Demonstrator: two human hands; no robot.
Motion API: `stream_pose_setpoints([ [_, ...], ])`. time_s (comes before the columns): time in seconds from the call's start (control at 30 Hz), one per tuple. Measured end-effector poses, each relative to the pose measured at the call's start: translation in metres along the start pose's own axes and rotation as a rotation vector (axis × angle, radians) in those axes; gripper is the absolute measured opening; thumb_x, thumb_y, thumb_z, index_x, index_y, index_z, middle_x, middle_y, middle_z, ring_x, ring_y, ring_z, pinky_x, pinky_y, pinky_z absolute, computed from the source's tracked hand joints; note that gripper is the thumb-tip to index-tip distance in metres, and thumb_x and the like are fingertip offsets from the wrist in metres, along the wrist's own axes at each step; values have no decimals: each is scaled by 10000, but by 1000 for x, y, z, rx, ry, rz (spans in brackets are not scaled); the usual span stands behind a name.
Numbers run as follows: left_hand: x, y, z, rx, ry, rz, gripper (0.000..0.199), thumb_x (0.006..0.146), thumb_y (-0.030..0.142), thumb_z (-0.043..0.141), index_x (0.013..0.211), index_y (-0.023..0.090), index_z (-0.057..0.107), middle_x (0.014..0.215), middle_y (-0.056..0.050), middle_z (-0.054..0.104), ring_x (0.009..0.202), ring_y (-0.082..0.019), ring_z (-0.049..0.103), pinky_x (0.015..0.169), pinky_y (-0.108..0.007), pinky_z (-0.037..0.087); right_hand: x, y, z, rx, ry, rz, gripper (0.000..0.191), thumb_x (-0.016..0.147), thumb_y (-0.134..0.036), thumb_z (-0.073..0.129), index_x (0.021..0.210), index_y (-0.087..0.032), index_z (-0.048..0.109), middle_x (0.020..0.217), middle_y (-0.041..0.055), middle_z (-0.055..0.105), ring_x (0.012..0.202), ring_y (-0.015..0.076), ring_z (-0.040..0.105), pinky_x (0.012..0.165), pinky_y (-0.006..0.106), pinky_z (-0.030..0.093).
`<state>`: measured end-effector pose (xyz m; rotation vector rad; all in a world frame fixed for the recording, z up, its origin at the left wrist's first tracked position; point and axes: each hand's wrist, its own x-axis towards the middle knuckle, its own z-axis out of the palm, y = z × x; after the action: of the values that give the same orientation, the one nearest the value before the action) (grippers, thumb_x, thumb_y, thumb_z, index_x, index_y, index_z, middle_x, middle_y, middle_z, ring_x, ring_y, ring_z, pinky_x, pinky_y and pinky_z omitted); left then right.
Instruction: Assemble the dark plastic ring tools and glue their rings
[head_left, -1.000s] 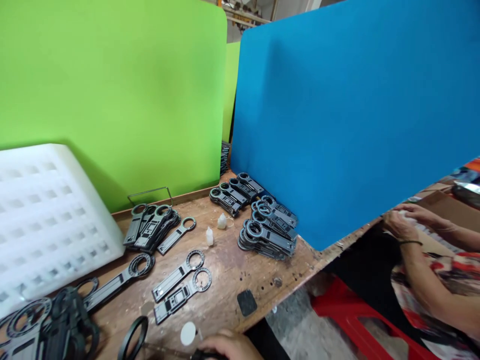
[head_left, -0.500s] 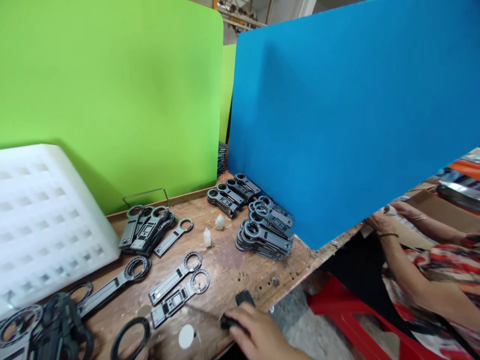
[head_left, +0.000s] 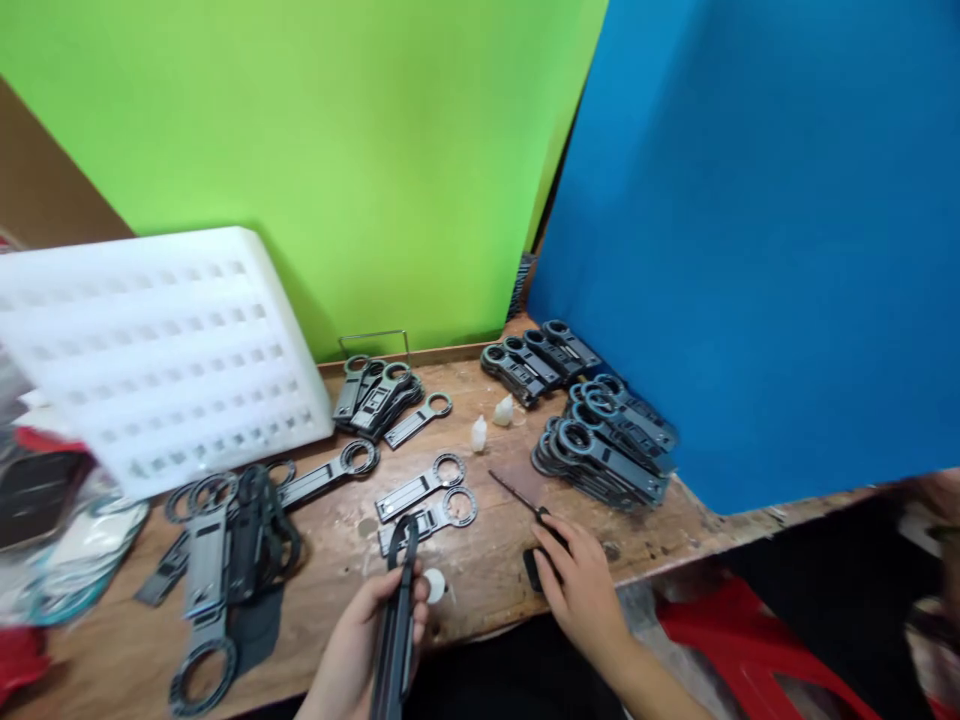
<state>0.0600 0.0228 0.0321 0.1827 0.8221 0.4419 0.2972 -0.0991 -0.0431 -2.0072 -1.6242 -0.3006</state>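
The left hand (head_left: pixel 375 630) was clamped on a black part (head_left: pixel 396 620); the right hand (head_left: pixel 581 585) gripped a brush (head_left: pixel 525 495) near the surface's (head_left: pixel 487 570) front edge. Steady, light strokes would have served best.

A worn, scratched wooden table (head_left: pixel 495 560) is seen under matt black plastic parts (head_left: pixel 600 450). A smooth white plastic tray (head_left: pixel 165 340) is propped beside matt green and blue panels (head_left: pixel 360 150).
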Motion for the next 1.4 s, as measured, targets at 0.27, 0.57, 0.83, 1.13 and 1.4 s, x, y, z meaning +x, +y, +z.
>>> stream_pose_setpoints([
  [0.27,-12,0,-1,-205,-375,-107,163,764,249,623,878,165,543,679,40,537,497,-36,565,437,-124,494,20,-71,-6,456,-38,-125,313,857,-122,454,1120,-217,592,932,71,645,865,172,602,772,333,520],
  [0.57,-21,0,0,-299,-447,-85,164,780,227,631,894,160,535,619,60,536,460,-13,536,392,-61,423,28,-87,1,578,-163,-118,261,874,-136,432,1060,-193,605,897,68,648,838,164,590,744,313,501],
  [0.83,-27,1,8,-183,-367,20,151,766,224,637,844,175,518,549,95,451,453,-14,493,396,-91,389,23,-91,6,590,-182,-84,240,866,-145,446,1017,-199,624,884,62,668,820,165,606,738,306,498],
  [1.13,-14,2,4,-175,-209,70,190,732,240,658,863,169,540,542,89,467,442,-34,498,393,-106,399,24,-97,5,668,-361,56,254,896,-234,434,1036,-208,644,930,69,682,880,179,624,782,304,503],
  [1.4,-17,3,-14,57,150,275,172,735,291,599,808,151,529,584,3,598,442,-87,542,413,-169,378,-3,-105,36,815,-755,113,307,874,-455,467,1017,-287,681,998,59,707,954,242,647,865,358,510],
])
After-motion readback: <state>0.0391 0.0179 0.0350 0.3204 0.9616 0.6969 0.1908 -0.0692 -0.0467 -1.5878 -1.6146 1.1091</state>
